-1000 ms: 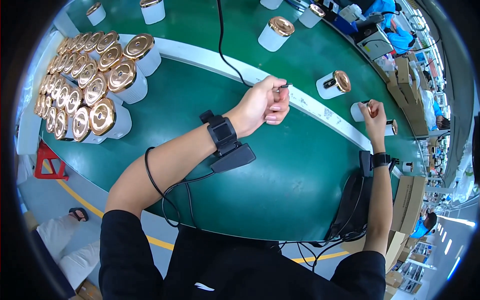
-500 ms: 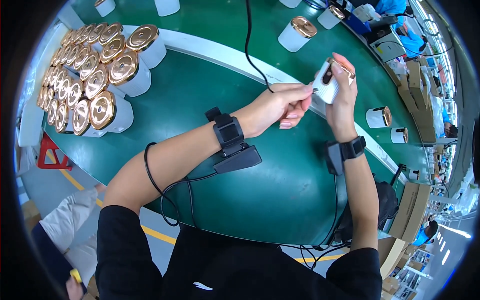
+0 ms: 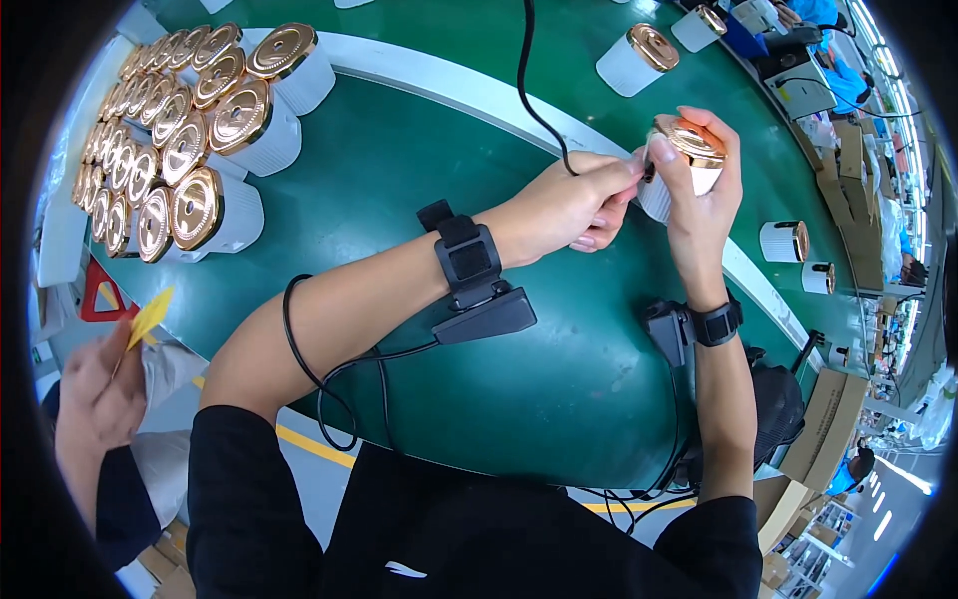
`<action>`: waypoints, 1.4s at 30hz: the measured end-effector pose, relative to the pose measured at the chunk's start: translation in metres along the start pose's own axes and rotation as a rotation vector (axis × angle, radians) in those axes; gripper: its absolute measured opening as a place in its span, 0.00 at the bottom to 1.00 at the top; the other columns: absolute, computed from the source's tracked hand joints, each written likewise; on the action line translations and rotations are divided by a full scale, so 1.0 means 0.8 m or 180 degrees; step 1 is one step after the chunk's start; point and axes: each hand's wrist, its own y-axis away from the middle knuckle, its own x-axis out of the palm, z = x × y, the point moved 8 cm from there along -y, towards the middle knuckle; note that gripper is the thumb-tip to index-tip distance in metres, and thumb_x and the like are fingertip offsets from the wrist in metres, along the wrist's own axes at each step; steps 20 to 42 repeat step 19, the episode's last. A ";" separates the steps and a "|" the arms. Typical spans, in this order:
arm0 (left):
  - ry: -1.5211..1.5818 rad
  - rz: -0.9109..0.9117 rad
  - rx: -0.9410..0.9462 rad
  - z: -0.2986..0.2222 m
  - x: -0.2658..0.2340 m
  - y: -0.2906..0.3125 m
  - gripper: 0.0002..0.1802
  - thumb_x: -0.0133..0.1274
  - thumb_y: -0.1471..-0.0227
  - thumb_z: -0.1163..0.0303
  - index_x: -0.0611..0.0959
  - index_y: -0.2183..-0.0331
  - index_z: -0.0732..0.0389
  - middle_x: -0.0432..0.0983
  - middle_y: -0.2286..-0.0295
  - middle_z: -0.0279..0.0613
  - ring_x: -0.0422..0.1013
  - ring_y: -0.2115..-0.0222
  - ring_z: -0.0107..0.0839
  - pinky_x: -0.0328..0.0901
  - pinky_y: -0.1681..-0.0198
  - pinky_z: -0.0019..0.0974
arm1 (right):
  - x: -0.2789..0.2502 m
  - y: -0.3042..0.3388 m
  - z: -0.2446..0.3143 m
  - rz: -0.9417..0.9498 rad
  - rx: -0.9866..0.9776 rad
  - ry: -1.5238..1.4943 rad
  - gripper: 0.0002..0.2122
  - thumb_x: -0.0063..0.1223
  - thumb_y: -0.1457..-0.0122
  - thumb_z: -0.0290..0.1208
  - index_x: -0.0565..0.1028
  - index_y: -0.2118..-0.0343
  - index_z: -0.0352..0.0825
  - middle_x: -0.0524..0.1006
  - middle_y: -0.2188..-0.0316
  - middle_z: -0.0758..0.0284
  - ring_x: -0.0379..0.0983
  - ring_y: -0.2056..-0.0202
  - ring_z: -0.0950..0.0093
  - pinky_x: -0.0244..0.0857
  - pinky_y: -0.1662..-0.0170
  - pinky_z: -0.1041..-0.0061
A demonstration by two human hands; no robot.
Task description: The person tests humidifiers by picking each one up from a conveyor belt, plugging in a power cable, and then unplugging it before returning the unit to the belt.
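Note:
My right hand [image 3: 707, 215] is wrapped round a white ribbed canister [image 3: 654, 197] with a shiny rose-gold top, which tilts toward me. The fingers lie over the top and the thumb presses its near side. Closed in a pinch, my left hand [image 3: 574, 205] is at the canister's left side and grips the end of a black cable [image 3: 525, 85] that hangs down from above. The fingertips hide the cable's tip, so I cannot tell whether it sits inside the dark opening on the canister's side. Both wrists wear black strapped devices.
Packed rows of similar canisters [image 3: 235, 125] stand at the left of the green table [image 3: 469, 399]. Beyond a pale rail [image 3: 419, 90], single canisters [image 3: 639, 60] stand on a green surface. A person's hand [image 3: 105, 389] holds something yellow at the left. Cardboard boxes [image 3: 823, 424] are at the right.
The canister has turned in my right hand, so its rose-gold top now faces up more. My left hand stays against its side. At the left, another person's hand has risen with something yellow.

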 end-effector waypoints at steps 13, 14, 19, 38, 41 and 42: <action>0.0233 0.0083 0.0039 -0.003 -0.001 0.000 0.21 0.39 0.37 0.58 0.62 0.81 0.57 0.53 0.87 0.28 0.53 0.88 0.21 0.47 0.84 0.27 | 0.006 0.002 -0.009 -0.0072 0.0399 -0.0225 0.22 0.63 0.47 0.39 0.68 0.55 0.31 0.77 0.66 0.65 0.72 0.66 0.80 0.67 0.63 0.82; 0.0248 0.0100 0.0028 -0.002 0.000 0.000 0.21 0.39 0.37 0.58 0.62 0.81 0.57 0.53 0.87 0.28 0.52 0.88 0.21 0.47 0.84 0.27 | 0.006 0.003 -0.009 -0.0069 0.0420 -0.0184 0.22 0.63 0.47 0.39 0.68 0.55 0.31 0.77 0.66 0.65 0.72 0.66 0.80 0.67 0.63 0.82; 0.0405 0.0208 0.0012 -0.004 -0.001 0.000 0.21 0.40 0.38 0.58 0.62 0.81 0.57 0.54 0.87 0.29 0.52 0.88 0.22 0.47 0.84 0.28 | 0.011 0.001 0.003 -0.0034 0.0393 0.0053 0.23 0.64 0.47 0.40 0.68 0.55 0.31 0.77 0.66 0.65 0.72 0.66 0.81 0.67 0.63 0.82; 0.0405 0.0208 0.0012 -0.004 -0.001 0.000 0.21 0.40 0.38 0.58 0.62 0.81 0.57 0.54 0.87 0.29 0.52 0.88 0.22 0.47 0.84 0.28 | 0.011 0.001 0.003 -0.0034 0.0393 0.0053 0.23 0.64 0.47 0.40 0.68 0.55 0.31 0.77 0.66 0.65 0.72 0.66 0.81 0.67 0.63 0.82; 0.0405 0.0208 0.0012 -0.004 -0.001 0.000 0.21 0.40 0.38 0.58 0.62 0.81 0.57 0.54 0.87 0.29 0.52 0.88 0.22 0.47 0.84 0.28 | 0.011 0.001 0.003 -0.0034 0.0393 0.0053 0.23 0.64 0.47 0.40 0.68 0.55 0.31 0.77 0.66 0.65 0.72 0.66 0.81 0.67 0.63 0.82; 0.0405 0.0208 0.0012 -0.004 -0.001 0.000 0.21 0.40 0.38 0.58 0.62 0.81 0.57 0.54 0.87 0.29 0.52 0.88 0.22 0.47 0.84 0.28 | 0.011 0.001 0.003 -0.0034 0.0393 0.0053 0.23 0.64 0.47 0.40 0.68 0.55 0.31 0.77 0.66 0.65 0.72 0.66 0.81 0.67 0.63 0.82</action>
